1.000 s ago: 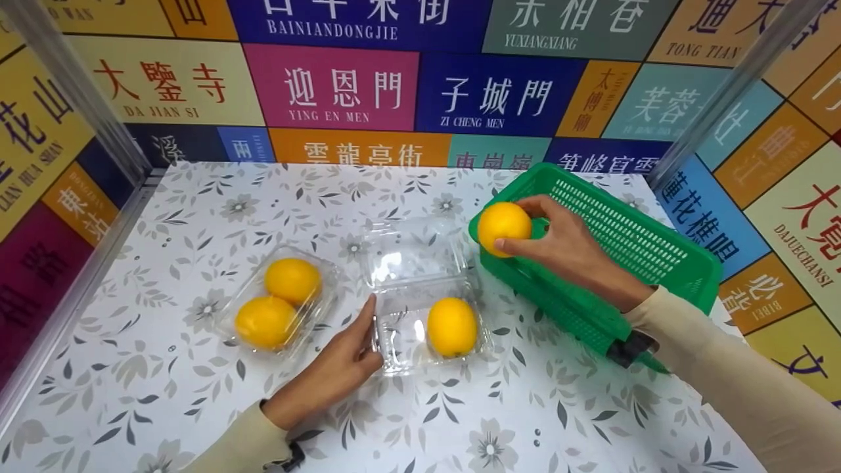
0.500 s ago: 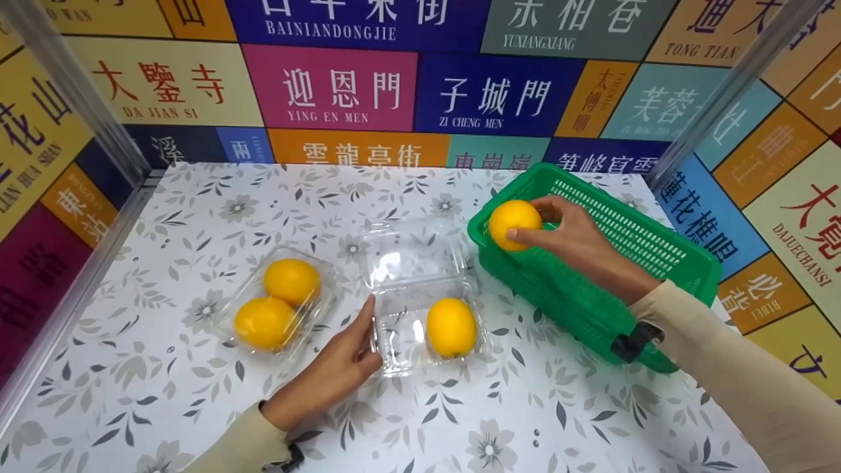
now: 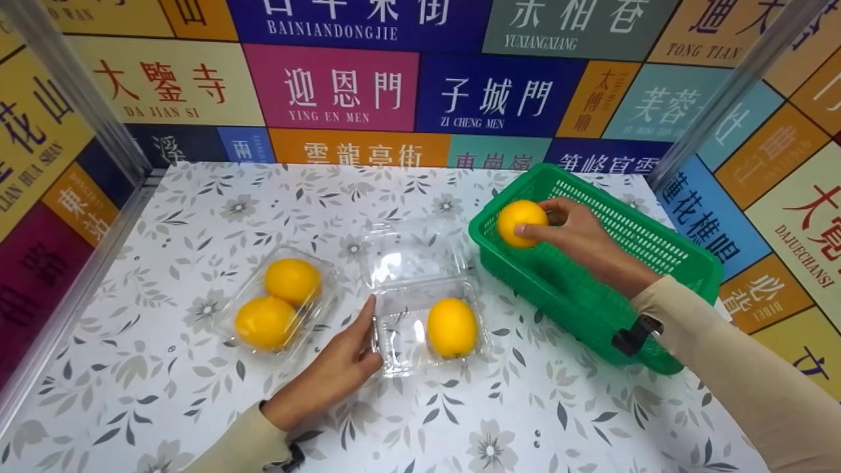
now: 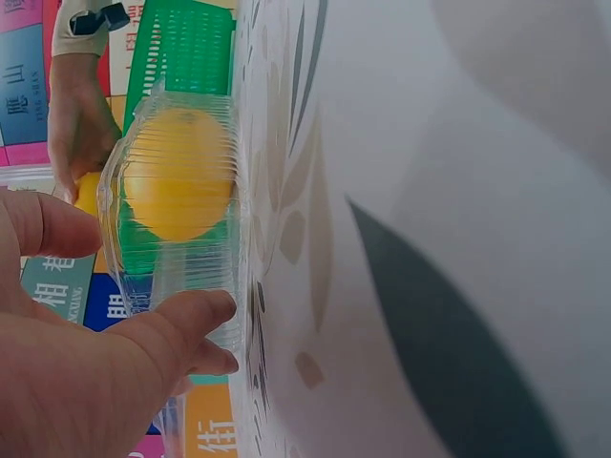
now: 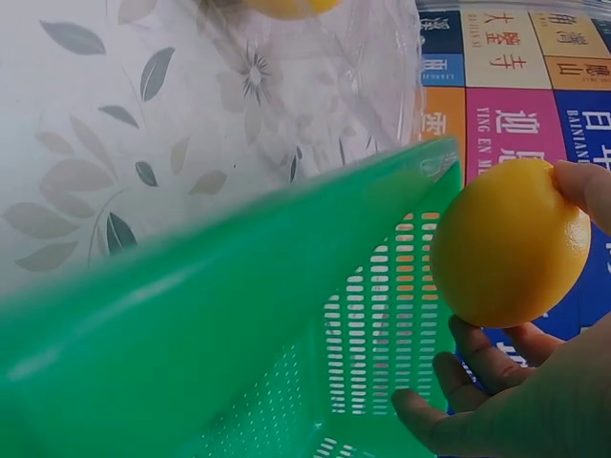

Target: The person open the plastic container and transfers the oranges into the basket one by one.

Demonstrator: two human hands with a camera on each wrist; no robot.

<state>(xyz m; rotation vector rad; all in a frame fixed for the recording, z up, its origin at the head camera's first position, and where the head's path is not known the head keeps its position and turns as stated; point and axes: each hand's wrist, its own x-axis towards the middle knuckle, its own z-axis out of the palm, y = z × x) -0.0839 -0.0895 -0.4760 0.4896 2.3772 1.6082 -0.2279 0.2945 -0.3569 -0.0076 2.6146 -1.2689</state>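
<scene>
My right hand grips an orange between thumb and fingers, over the far left end of a green perforated basket. In the right wrist view the held orange is level with the basket's rim. My left hand touches the left side of an open clear plastic clamshell box with fingers extended. One orange sits in the right half of its base, and the lid lies back, away from me. In the left wrist view, fingers rest against the box's ridged wall.
Left of my left hand, a second clear box holds two oranges side by side. A flower-patterned cover lies over the table. Panels with printed signs stand along the back and sides, with metal posts at the corners.
My right hand has carried the orange a little to the right, from the basket's left rim to inside its outline. The left hand and both boxes stay put.
</scene>
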